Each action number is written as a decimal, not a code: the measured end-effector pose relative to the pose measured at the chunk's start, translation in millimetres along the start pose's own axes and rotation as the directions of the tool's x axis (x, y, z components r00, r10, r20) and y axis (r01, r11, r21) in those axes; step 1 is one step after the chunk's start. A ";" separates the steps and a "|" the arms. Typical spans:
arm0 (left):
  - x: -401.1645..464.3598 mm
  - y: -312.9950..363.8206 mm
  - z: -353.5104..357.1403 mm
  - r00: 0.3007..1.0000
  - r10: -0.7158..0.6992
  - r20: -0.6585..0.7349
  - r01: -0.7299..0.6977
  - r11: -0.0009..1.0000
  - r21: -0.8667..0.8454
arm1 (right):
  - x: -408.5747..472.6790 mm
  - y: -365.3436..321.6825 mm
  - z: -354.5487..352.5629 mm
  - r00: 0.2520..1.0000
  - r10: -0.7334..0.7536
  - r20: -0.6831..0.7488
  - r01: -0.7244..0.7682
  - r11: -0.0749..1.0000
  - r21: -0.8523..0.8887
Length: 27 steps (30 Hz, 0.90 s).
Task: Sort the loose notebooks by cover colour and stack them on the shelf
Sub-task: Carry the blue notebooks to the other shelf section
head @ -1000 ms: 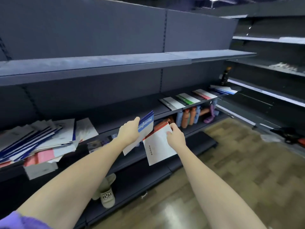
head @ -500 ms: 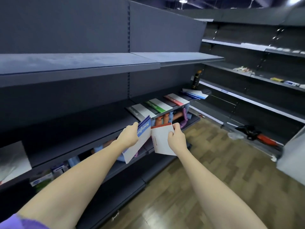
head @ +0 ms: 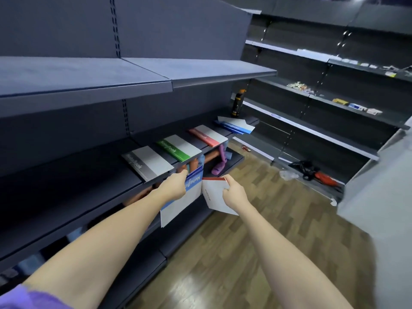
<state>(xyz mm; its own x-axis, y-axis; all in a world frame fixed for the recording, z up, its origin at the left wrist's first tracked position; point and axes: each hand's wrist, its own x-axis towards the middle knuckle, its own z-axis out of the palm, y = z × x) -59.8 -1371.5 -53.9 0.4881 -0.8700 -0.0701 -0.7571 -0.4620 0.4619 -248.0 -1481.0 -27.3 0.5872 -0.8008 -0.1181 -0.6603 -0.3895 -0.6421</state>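
My left hand (head: 173, 186) grips a blue-and-white notebook (head: 185, 197) by its top edge, held upright in front of the shelf. My right hand (head: 234, 195) pinches a red-edged white notebook (head: 214, 195) just to the right of it. On the middle shelf (head: 89, 175) lie sorted stacks: a grey one (head: 147, 162), a green one (head: 178, 147), a red one (head: 207, 135) and a blue one (head: 236, 126) at the far end.
A dark spray can (head: 237, 103) stands at the shelf's far end. Orange, blue and purple items (head: 219, 162) lie on the shelf below. More dark shelving (head: 334, 103) runs along the right wall. The floor (head: 256, 230) is wood-patterned, with a black bag (head: 306, 169) by the wall.
The view has swung right along the shelf, so the loose pile at the left is out of sight. Both hands carried their notebooks closer to the sorted stacks.
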 end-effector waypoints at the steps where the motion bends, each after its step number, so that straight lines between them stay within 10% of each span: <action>1: 8.8 4.1 2.4 1.000 -0.001 0.002 0.001 1.000 -0.002 | 6.8 3.9 -3.2 1.000 -0.003 0.005 0.003 1.000 0.003; 17: 155.3 93.9 -9.1 0.982 -0.184 -0.035 0.187 0.975 0.121 | 179.0 54.0 -87.7 0.987 -0.161 0.013 0.157 0.976 0.151; 27: 204.8 148.8 -36.3 0.842 -0.479 -0.248 0.514 0.852 0.103 | 275.3 46.7 -140.8 0.906 -0.419 0.058 0.375 0.860 0.345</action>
<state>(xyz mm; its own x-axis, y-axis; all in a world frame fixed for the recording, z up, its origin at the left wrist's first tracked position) -56.8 -1612.1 32.5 0.8810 -0.4691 -0.0612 -0.4385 -0.8583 0.2664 -183.1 -1783.7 16.8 0.8357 -0.5364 0.1179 -0.1863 -0.4788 -0.8579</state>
